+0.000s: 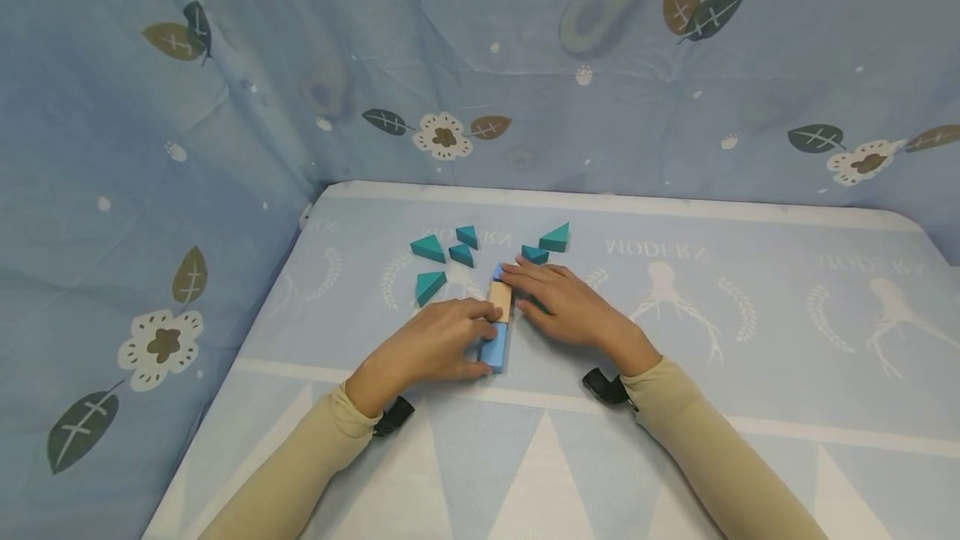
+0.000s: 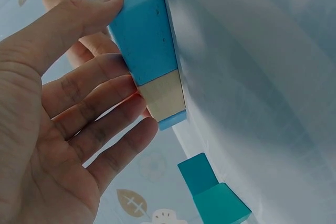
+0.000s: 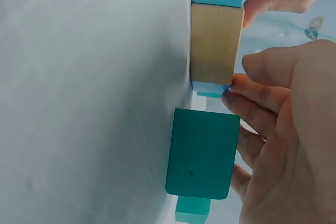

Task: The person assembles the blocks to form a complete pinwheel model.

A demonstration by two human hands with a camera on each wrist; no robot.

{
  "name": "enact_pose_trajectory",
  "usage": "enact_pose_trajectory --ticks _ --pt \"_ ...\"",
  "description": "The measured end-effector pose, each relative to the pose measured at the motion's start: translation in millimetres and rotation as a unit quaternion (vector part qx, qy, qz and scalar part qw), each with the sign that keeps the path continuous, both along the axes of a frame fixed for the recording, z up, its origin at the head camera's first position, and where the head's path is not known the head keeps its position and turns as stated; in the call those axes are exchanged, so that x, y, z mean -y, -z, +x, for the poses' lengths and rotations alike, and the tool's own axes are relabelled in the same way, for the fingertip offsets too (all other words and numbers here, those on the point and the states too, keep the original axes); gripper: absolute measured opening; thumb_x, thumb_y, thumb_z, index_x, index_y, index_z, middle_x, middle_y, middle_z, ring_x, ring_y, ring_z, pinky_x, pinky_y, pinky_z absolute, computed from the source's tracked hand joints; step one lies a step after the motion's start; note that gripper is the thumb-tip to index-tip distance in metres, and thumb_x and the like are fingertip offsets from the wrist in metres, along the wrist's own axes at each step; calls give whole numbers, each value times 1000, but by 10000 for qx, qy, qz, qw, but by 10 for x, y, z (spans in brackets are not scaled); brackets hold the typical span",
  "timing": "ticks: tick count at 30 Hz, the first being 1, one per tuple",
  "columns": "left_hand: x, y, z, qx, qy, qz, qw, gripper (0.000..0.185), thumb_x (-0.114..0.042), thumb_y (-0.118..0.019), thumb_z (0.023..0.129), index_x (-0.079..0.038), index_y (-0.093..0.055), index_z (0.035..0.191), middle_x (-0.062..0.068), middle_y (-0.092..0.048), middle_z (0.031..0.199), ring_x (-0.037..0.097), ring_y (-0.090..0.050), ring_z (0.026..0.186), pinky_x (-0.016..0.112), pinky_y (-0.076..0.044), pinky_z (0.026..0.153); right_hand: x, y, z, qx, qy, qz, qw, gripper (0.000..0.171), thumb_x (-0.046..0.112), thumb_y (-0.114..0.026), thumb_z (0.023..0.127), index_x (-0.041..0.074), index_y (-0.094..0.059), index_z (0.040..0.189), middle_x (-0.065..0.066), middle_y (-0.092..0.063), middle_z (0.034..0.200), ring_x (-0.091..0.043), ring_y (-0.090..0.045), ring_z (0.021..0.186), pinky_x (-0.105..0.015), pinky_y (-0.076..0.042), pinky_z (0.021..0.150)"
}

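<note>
A light blue block [image 1: 493,348], a tan wooden block [image 1: 500,300] and a smaller blue block [image 1: 497,272] lie end to end in a row on the table. My left hand [image 1: 438,340] is at the row's left side; its thumb touches the light blue block near its near end, and its fairly straight fingers rest along the side. From the right, my right hand [image 1: 566,302] lays its fingertips on the small blue block at the far end. In the right wrist view its thumb stands apart from the row, and a green block [image 3: 202,153] sits beside its fingers.
Left of the row lie green triangular blocks [image 1: 428,248] and darker teal triangles [image 1: 461,254]. Beyond the right hand are another green triangle [image 1: 555,238] and a teal one [image 1: 535,254]. A patterned cloth covers the table [image 1: 750,390]; blue curtains [image 1: 480,48] hang behind and at left.
</note>
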State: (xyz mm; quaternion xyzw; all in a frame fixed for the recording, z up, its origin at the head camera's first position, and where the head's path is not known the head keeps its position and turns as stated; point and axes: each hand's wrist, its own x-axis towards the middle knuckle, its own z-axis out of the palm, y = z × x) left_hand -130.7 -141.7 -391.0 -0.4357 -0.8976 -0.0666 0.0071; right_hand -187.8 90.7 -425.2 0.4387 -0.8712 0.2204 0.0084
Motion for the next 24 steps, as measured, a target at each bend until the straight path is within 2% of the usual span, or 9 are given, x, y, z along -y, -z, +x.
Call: enact_pose_trajectory --ticks 9,24 --pt "-9 -9 -5 9 1 -64 10000 41 -41 -75 74 -13 -70 103 1 -55 123 17 -54 108 30 -44 88 -19 -11 8 320 150 167 9992 46 25 -46 97 16 -37 142 -13 -28 147 -27 -30 131 -48 -23 103" --pt "0 -2 -4 -12 -34 -30 10000 42 -42 -76 72 -13 -71 102 1 -56 122 17 -56 104 29 -45 86 -4 15 -2 561 73 -36 9984 46 23 -48 97 15 -38 141 -12 -31 145 -26 -28 132 -47 -25 103"
